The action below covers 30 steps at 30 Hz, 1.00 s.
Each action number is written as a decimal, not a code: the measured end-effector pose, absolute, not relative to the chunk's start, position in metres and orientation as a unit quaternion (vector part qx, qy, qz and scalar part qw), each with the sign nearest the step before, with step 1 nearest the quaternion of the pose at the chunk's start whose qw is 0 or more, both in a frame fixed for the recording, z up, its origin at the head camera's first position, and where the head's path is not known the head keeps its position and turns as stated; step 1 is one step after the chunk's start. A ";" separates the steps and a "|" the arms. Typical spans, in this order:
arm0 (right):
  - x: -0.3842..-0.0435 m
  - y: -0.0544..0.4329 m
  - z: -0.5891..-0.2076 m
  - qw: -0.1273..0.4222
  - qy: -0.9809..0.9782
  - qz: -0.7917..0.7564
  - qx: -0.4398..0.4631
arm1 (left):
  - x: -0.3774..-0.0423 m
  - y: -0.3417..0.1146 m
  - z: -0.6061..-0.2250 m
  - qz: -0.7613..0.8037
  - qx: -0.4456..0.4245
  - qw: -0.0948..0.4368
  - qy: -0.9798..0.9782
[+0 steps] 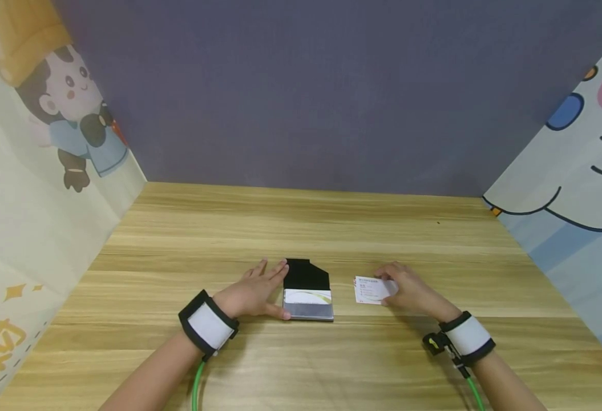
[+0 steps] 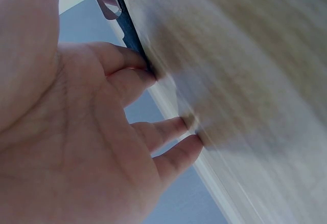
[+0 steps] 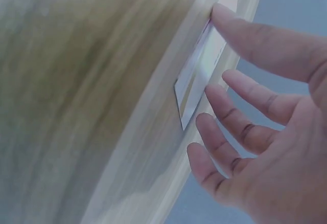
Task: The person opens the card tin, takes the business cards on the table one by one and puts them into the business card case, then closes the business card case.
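An opened card case [image 1: 308,311] lies on the table, its black flap [image 1: 306,275] folded back and a white card [image 1: 307,296] showing above its silvery front. Along the case's left side my left hand [image 1: 251,294] is spread, thumb at the lower left corner and fingertips at the flap's edge. To the right, white printed business cards [image 1: 370,290] lie low over the table. My right hand [image 1: 405,291] pinches them across their right end, thumb at the near edge and fingers at the far edge. In the right wrist view the thumb [image 3: 271,45] meets the cards' edge.
The wooden table [image 1: 301,228] ends at a dark grey panel [image 1: 311,91] behind. Cartoon-printed sheets [image 1: 33,228] stand at both sides. Each wrist wears a black and white strap [image 1: 210,325] with a green cable [image 1: 196,385].
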State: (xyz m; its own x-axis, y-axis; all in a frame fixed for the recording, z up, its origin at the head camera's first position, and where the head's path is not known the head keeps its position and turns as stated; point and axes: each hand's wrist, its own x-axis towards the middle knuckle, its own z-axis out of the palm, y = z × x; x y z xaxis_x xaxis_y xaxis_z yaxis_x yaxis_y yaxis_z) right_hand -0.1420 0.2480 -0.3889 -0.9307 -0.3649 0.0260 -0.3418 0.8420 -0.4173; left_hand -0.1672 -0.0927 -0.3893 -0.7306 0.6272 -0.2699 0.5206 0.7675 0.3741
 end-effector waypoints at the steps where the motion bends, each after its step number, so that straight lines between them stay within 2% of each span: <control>1: -0.142 0.248 -0.389 0.026 0.959 -0.211 -0.188 | -0.167 -0.093 -0.389 0.138 0.312 0.194 0.920; 14: -0.143 0.246 -0.387 0.030 0.971 -0.192 -0.137 | -0.167 -0.093 -0.389 0.139 0.313 0.192 0.920; 30: -0.147 0.244 -0.385 0.012 0.956 -0.240 -0.168 | -0.166 -0.093 -0.389 0.144 0.314 0.194 0.918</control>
State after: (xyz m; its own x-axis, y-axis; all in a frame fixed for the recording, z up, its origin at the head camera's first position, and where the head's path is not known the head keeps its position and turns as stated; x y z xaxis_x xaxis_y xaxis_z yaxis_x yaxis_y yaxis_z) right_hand -0.1469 0.2435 -0.3848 -0.9434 -0.3266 0.0573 -0.3150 0.8285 -0.4630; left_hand -0.1659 -0.0928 -0.3888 -0.7270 0.6331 -0.2658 0.5216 0.7610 0.3857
